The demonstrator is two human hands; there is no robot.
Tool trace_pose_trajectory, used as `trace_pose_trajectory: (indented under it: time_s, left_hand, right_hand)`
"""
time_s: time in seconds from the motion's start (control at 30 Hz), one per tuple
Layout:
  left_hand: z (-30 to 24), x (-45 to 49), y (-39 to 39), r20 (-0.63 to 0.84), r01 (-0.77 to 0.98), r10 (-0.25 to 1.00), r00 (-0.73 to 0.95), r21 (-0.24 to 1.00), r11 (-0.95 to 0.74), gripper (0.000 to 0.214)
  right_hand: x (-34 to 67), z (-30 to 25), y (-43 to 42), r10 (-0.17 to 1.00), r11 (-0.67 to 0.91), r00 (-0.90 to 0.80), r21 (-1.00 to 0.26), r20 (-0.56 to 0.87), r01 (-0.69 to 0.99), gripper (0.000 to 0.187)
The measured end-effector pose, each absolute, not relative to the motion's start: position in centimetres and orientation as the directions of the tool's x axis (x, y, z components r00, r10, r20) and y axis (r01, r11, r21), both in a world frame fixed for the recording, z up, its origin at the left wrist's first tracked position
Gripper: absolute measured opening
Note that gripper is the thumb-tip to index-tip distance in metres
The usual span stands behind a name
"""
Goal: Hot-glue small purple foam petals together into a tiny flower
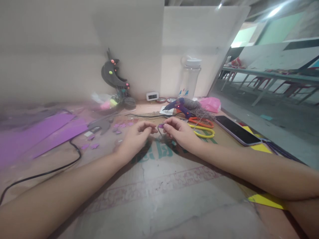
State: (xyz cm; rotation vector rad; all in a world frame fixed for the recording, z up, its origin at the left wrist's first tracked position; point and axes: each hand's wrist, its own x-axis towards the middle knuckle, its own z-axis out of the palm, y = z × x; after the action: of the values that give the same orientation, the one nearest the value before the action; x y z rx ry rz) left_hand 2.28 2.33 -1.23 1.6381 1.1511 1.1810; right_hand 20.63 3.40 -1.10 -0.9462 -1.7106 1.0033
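Over the middle of the covered table, my right hand (179, 132) pinches a small purple piece (160, 126) between thumb and fingers. A thin dark grey strand (159, 133) hangs down beside that piece. My left hand (140, 135) is just left of it, a small gap away, with its thumb and fingertips pressed together. Whatever those fingertips hold, if anything, is too small to make out. Behind the hands lie a purple glue gun (178, 105), a ball of grey yarn (193, 105), orange-handled scissors (202, 122) and yellow-handled scissors (205, 131).
Purple sheets (50, 132) and small purple cutouts (122, 126) lie left. A black cord (74, 159) crosses there. At the back stand a water bottle (189, 79), a small digital clock (152, 96) and a dark crescent ornament (112, 74). A phone (238, 130) lies right.
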Motion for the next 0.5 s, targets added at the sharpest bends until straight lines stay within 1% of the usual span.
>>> trace_pose_trajectory:
  time_s: [0.1,0.23,0.37,0.5]
  left_hand:
    - [-0.87,2.02,2.10,0.227,0.204,0.965,0.133,0.946,-0.251,0.011]
    - [-0.72,1.73,2.15,0.312,0.290,0.942,0.121,0.897,-0.334,0.018]
    - [-0.93,1.96,2.52,0.270,0.309,0.959,0.082,0.908,-0.282,0.009]
    - [-0.94,2.20,2.49,0.274,0.367,0.958,0.088,0.885,-0.287,0.016]
  right_hand:
    - [20.57,-0.96,3.21,0.900,0.381,-0.294,-0.908,0.321,0.174,0.017]
    - [20.47,-0.71,2.92,0.890,0.400,-0.312,-0.898,0.334,0.181,0.014]
    - [20.44,-0.68,2.81,0.876,0.423,-0.333,-0.887,0.349,0.183,0.013]
    - [20.47,-0.61,2.64,0.862,0.454,-0.349,-0.867,0.368,0.205,0.011]
